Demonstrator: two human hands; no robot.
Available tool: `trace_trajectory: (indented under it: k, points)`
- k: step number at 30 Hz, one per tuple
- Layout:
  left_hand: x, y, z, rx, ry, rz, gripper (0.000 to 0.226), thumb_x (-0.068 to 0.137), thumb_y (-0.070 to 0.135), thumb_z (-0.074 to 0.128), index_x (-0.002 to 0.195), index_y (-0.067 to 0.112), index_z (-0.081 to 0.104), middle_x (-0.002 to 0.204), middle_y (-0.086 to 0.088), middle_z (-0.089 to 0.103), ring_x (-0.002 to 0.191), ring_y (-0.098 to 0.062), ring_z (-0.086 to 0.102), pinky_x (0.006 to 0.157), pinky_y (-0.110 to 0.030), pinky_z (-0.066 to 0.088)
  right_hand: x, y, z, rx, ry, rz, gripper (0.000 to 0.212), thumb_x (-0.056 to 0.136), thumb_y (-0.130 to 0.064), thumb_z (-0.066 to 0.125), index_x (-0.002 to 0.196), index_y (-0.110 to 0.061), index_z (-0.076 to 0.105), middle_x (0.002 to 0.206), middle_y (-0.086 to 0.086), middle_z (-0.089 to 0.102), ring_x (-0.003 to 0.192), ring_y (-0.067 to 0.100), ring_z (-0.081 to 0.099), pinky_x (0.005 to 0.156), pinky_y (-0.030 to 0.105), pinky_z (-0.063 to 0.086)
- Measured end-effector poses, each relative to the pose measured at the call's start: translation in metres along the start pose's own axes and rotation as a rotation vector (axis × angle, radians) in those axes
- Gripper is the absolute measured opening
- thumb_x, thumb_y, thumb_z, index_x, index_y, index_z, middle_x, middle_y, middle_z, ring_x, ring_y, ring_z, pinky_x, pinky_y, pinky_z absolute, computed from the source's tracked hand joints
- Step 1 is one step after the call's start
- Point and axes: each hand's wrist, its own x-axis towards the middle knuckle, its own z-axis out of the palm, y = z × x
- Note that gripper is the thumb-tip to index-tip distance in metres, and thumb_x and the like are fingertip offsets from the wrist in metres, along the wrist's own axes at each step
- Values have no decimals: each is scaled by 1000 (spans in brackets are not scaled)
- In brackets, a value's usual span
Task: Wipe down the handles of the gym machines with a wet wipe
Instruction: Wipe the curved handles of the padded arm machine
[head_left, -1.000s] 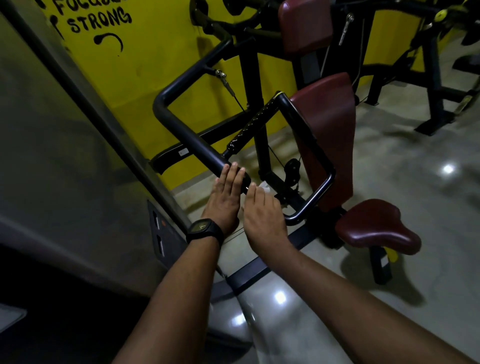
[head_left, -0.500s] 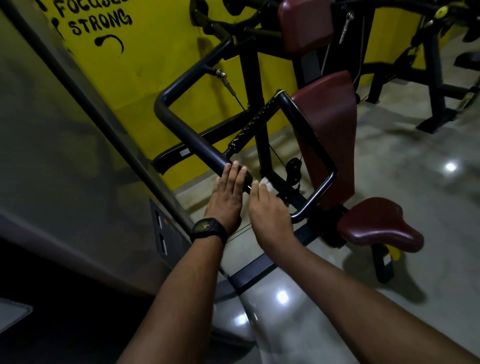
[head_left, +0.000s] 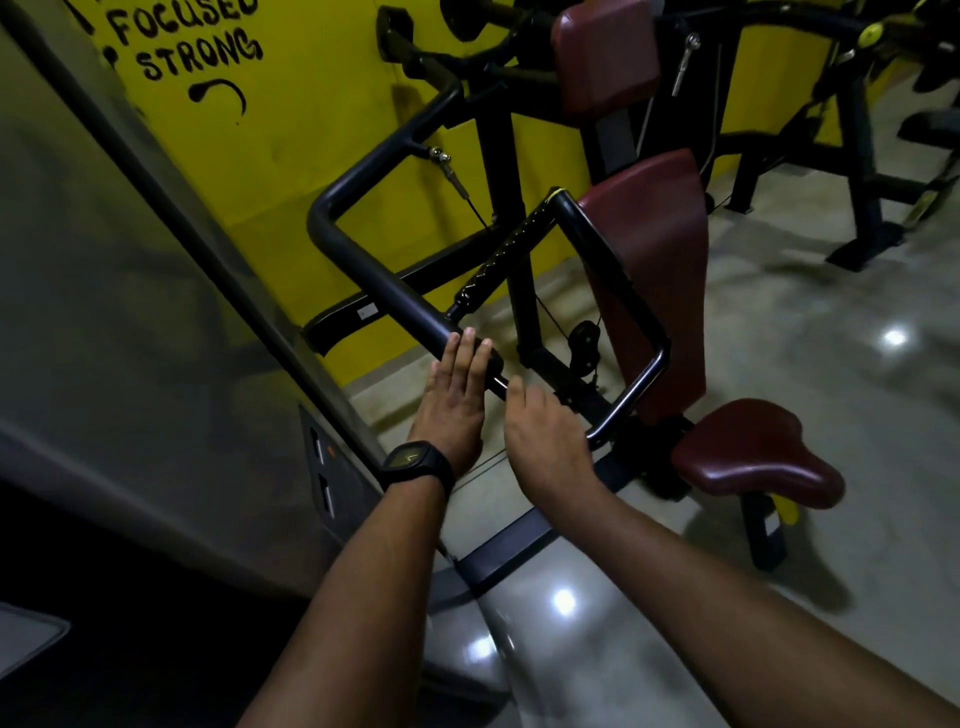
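The left hand's fingers (head_left: 470, 358) lie straight and together, flat on the near end of the padded handle (head_left: 384, 286), steadying it rather than wrapping it. The right hand's fingers (head_left: 519, 395) bend down over the thin bare bar (head_left: 602, 423) just past the padding. The knuckles hide what they hold, so I cannot tell whether a wet wipe is pinched there; none shows. Further out, the left hand (head_left: 452, 410) wears a black wristwatch (head_left: 414, 460), and the right hand (head_left: 545, 441) sits just to its right, close but not touching.

To do this step well, the wiping hand probably needs to wrap right round the tube and draw along its length, turning the wrist so the underside is cleaned too. The flat left hand can stop the arm from swinging. The padded part likely needs firmer pressure than the smooth steel.

The padded handle is a thick black tube. Its long axis runs diagonally from a bend at the far left down to the hands at the near right. From there the bare bar continues right, turns far beside the maroon back pad (head_left: 654, 260), and comes back along a knurled grip (head_left: 506, 254), closing a loop.
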Motion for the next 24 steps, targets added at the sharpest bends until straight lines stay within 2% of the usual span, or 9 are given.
trace_trajectory:
  k: [2, 5, 7, 11, 14, 16, 18, 21, 24]
  points:
    - [1, -1, 1, -8, 11, 4, 108, 76, -17, 47, 156, 23, -14, 163, 5, -21, 146, -13, -32, 123, -38, -8, 4, 3, 2, -5, 7, -26, 44, 101, -16, 46, 142, -2, 35, 123, 14, 55, 106, 25, 58, 83, 32, 48]
    - [1, 2, -2, -5, -13, -4, 100, 80, -15, 45, 158, 18, -8, 165, -1, -17, 146, -15, -30, 124, -38, -7, 14, 3, -4, 127, -36, 75, 25, 102, -25, 48, 120, -9, 51, 108, 10, 63, 95, 25, 65, 72, 33, 47]
    - [0, 4, -4, -25, -22, -9, 94, 83, -12, 43, 158, 18, -5, 166, -2, -16, 146, -15, -30, 124, -39, -7, 15, 1, -9, 209, -69, 137, 26, 101, -31, 45, 111, -10, 56, 102, 10, 67, 93, 27, 68, 70, 33, 47]
    - [2, -1, 2, -25, 29, 28, 97, 85, -8, 50, 156, 23, -9, 164, 4, -16, 148, -16, -26, 124, -41, -3, 28, 9, -17, 301, -212, 168, 37, 107, -33, 33, 119, -8, 58, 113, 14, 66, 104, 32, 64, 75, 32, 39]
    - [0, 1, 1, -16, -16, -8, 100, 80, -15, 45, 158, 19, -7, 166, -1, -16, 148, -17, -28, 125, -42, -3, 9, 6, -11, 163, -93, 108, 32, 106, -27, 41, 131, -8, 47, 119, 12, 61, 105, 27, 60, 77, 36, 43]
    - [1, 2, -3, -19, -18, -20, 100, 80, -17, 45, 158, 18, -7, 166, -2, -17, 148, -17, -28, 126, -42, -2, -7, 1, -3, 7, 5, 25, 54, 101, -17, 51, 147, -2, 29, 128, 15, 53, 110, 27, 56, 85, 35, 45]
    - [3, 2, -3, -6, -20, -17, 103, 79, -16, 47, 158, 17, -9, 166, -3, -18, 148, -18, -28, 126, -43, -1, -7, 4, 4, -46, 39, -31, 69, 97, -14, 56, 152, 3, 17, 132, 18, 49, 114, 28, 53, 91, 35, 45]
    - [1, 2, -3, 2, -44, -17, 104, 78, -15, 48, 158, 16, -10, 165, -4, -20, 149, -20, -28, 126, -44, -1, -15, 5, 11, -122, 37, -49, 82, 91, -15, 63, 153, 6, 13, 138, 23, 44, 121, 32, 49, 99, 38, 44]
    - [1, 2, -2, -8, -16, -9, 99, 79, -14, 47, 159, 15, -5, 166, -5, -17, 149, -20, -26, 126, -45, 1, -27, 4, 20, -185, 29, -65, 89, 86, -15, 69, 153, 9, 15, 152, 32, 31, 136, 39, 40, 113, 44, 36]
